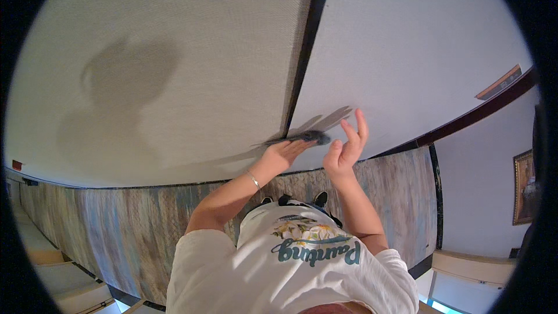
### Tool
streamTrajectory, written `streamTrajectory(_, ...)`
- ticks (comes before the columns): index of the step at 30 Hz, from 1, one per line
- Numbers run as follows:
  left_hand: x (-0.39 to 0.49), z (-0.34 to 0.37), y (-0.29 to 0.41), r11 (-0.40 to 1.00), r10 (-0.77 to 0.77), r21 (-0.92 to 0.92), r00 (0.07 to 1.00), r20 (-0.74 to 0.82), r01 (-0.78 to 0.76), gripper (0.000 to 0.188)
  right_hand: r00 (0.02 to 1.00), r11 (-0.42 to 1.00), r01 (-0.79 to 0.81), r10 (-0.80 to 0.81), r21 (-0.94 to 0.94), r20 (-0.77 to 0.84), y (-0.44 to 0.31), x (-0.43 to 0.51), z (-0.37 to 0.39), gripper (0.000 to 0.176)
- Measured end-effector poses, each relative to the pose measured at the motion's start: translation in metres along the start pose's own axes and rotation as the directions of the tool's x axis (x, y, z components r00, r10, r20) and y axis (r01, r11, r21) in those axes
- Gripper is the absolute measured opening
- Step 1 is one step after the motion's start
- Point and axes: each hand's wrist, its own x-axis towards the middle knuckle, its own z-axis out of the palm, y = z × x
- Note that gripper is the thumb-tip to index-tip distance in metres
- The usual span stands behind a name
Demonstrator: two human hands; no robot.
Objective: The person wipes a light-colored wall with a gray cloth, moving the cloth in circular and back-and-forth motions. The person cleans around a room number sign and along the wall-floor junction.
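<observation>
My left hand point(285, 153), with a thin bracelet at the wrist, reaches to the pale textured wall point(196, 74). Its fingers lie fairly straight along a dark grey object point(320, 138), too blurred to name, and seem to hold it at the wall. That object sits at the lower end of a black strip point(311, 22) between two wall panels. To its right, my right hand point(346, 148) is raised with nothing in it, fingers apart and partly bent. Shadows of hands fall on the right panel point(392, 52) just beyond.
Streaked wood-look flooring point(174, 226) runs along the wall's base, with a dark shoe point(321, 199) on it. A small plaque point(499, 83) is on the panel at right, near a dark trim point(471, 117). A framed picture point(522, 187) hangs farther right. Pale furniture point(473, 266) stands behind at lower right.
</observation>
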Motion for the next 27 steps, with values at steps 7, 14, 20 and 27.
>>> streamTrajectory(7,-0.031,0.033,0.009,0.999,0.029,0.037,0.986,0.164,-0.036,0.057,0.993,0.999,-0.047,0.049,-0.025,0.110,0.009,-0.041,-0.008,0.031)
streamTrajectory(14,0.088,-0.068,-0.007,0.869,-0.036,0.474,0.975,-0.220,0.140,0.053,0.993,0.990,-0.114,0.113,0.077,0.021,0.000,-0.048,-0.008,0.033)
streamTrajectory(20,0.112,-0.078,0.001,0.896,-0.026,0.431,0.981,-0.194,0.109,0.051,0.972,0.949,-0.230,0.233,0.217,0.011,-0.002,-0.055,0.002,0.038)
streamTrajectory(27,0.061,-0.051,0.015,0.998,-0.008,-0.065,0.997,0.079,0.013,0.041,0.850,0.796,-0.527,0.505,0.299,0.152,-0.011,-0.103,0.030,0.049)
